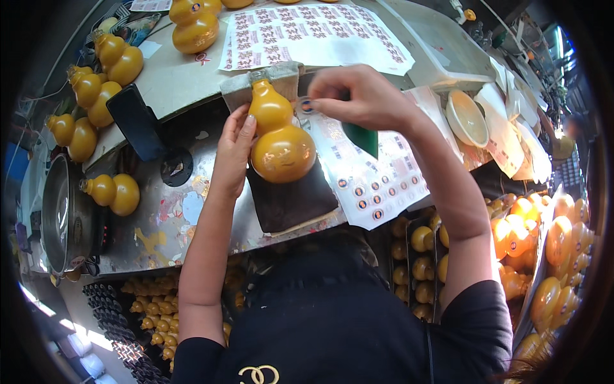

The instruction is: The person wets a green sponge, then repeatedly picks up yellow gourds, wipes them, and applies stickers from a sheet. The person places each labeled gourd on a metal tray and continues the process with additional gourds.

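A glossy yellow gourd-shaped bottle (283,153) with a clear neck rests on a dark cloth pad (291,203), its neck end on a folded grey cloth (291,72). My left hand (238,144) is closed on the bottle's left side, thumb on top near the waist. To the right of the bottle my right hand (361,99), slightly blurred, pinches a small round decal (306,106) with a dark centre at its fingertips. A flat green scraper-like piece (361,138) sticks out below the same hand. Beneath it lies a white decal sheet (374,185) with rows of small round prints.
More yellow gourd bottles (195,31) stand at the back and left. A phone on a stand (137,123) and a round metal pan (59,214) are left. A large printed sheet (313,35), clear plastic tub (441,54) and white bowl (467,118) lie beyond; crated bottles (422,269) sit below.
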`<state>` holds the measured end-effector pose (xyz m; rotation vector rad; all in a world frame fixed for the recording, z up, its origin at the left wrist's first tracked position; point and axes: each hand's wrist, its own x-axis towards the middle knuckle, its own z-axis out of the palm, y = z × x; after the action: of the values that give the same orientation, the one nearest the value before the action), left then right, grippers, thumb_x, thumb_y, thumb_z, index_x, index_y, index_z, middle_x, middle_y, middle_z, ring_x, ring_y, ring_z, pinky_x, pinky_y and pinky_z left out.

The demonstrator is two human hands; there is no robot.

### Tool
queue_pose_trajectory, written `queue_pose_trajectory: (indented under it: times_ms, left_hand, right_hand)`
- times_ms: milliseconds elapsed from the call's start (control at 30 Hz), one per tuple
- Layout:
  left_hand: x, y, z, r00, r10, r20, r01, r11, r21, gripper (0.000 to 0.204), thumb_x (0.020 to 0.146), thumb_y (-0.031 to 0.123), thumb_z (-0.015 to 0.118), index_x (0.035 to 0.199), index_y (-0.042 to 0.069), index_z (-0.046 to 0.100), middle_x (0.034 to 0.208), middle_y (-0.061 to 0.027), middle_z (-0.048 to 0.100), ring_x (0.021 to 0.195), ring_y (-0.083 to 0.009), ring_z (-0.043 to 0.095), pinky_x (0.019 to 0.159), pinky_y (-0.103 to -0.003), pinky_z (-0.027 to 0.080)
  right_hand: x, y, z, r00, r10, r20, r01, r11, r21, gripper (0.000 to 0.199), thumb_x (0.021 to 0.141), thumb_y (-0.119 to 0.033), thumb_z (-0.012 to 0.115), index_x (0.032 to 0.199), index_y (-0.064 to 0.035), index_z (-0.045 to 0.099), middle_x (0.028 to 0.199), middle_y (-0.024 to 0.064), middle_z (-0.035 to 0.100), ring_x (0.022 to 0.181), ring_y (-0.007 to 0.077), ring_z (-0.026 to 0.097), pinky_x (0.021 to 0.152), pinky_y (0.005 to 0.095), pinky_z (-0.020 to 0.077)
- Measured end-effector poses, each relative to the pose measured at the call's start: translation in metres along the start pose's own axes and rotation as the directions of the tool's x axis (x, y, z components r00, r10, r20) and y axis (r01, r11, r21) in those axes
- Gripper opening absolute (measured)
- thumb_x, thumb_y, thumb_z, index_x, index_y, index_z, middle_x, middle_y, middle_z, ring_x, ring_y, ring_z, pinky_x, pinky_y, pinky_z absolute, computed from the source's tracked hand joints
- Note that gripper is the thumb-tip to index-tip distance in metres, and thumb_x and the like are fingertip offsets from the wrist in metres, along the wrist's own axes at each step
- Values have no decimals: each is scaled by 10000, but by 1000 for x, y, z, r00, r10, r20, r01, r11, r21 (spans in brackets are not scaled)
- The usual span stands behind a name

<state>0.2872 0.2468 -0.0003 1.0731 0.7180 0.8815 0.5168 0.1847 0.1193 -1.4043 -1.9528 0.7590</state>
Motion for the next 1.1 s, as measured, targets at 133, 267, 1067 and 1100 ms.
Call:
queue_pose_trajectory:
  times_ms: [133, 267, 1067, 1100]
  left_hand:
    - [0, 0, 3, 999, -19, 35, 23, 995, -100, 502, 980, 289, 534, 1367, 13, 371, 1226, -108, 534, 1123, -164, 548, 954, -294, 456]
    - [-1, 15, 9, 998, -62, 18, 64, 985, -159, 510, 963, 282, 562, 1349, 1, 381, 1232, -118, 535, 1120, -163, 547, 956, -286, 449]
    - [3, 17, 10, 1000, -29, 6, 28, 999, 34, 507, 928, 206, 622, 1331, -21, 416, 1227, -121, 548, 1126, -162, 541, 967, -281, 438]
    - [3, 17, 9, 1000, -21, 14, 21, 1000, 17, 507, 928, 205, 621, 1333, -20, 414, 1228, -120, 548, 1129, -161, 541, 966, -281, 439]
  right_hand:
    - [54, -14, 0, 957, -66, 283, 116, 979, -165, 166, 809, -162, 654, 841, 0, 636, 650, 55, 585, 594, 132, 530, 567, 289, 438]
    - [81, -16, 12, 902, -72, 425, 257, 881, -398, 161, 761, -155, 651, 825, -8, 657, 666, 96, 613, 592, 219, 571, 575, 331, 453]
    - [25, 53, 69, 935, 342, 89, -351, 862, 366, 568, 871, -528, 615, 1026, 14, 686, 853, 36, 642, 752, 91, 540, 681, 236, 456]
    - [25, 51, 68, 933, 351, 84, -356, 862, 360, 569, 872, -527, 613, 1030, 15, 685, 854, 39, 643, 760, 93, 546, 685, 238, 457]
